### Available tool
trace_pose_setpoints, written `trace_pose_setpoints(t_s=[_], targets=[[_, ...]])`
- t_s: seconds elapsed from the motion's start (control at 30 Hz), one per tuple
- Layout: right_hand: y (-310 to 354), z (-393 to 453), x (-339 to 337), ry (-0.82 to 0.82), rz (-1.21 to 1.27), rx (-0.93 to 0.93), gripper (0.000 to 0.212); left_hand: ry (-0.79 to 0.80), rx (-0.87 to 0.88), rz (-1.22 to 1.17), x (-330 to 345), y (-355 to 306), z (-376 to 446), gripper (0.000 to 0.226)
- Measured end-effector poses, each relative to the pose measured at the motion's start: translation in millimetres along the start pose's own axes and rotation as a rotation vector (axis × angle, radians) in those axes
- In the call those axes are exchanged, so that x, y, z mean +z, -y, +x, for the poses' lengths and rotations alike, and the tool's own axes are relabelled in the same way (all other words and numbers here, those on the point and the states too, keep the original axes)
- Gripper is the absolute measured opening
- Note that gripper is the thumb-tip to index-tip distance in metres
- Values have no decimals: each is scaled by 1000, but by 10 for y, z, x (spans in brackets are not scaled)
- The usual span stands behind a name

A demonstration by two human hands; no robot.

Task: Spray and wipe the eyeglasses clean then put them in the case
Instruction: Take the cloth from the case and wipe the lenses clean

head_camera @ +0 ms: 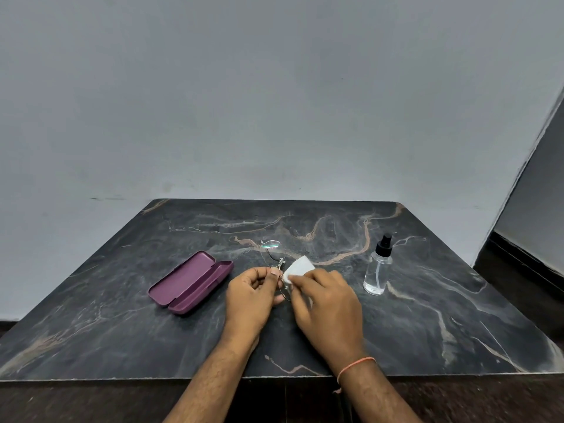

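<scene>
Thin rimless eyeglasses (271, 246) are held above the dark marble table (122, 300), one lens pointing away toward the wall. My left hand (251, 297) pinches the frame near its middle. My right hand (326, 303) presses a small white cloth (300, 267) around the nearer lens, which is hidden by the cloth and fingers. A purple glasses case (190, 282) lies open and empty to the left of my hands. A clear spray bottle (379, 267) with a black pump top stands upright to the right.
The table's far edge meets a grey wall (274, 102). A dark ledge (525, 270) runs beside the table on the right. An orange thread is tied on my right wrist.
</scene>
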State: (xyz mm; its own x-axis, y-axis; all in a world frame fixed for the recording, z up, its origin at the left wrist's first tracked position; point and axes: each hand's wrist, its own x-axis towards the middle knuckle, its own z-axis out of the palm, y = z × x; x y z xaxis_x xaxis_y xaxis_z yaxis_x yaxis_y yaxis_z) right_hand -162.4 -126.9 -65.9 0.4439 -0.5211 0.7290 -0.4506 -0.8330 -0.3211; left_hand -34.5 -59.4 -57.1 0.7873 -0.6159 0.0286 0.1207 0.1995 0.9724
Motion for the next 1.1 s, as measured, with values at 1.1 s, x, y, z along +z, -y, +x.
trace_pose_setpoints(t_s=[1.1], targets=[[-17,3,-203,172,645,257,15,-58,91,88,-14,23,-3,12]])
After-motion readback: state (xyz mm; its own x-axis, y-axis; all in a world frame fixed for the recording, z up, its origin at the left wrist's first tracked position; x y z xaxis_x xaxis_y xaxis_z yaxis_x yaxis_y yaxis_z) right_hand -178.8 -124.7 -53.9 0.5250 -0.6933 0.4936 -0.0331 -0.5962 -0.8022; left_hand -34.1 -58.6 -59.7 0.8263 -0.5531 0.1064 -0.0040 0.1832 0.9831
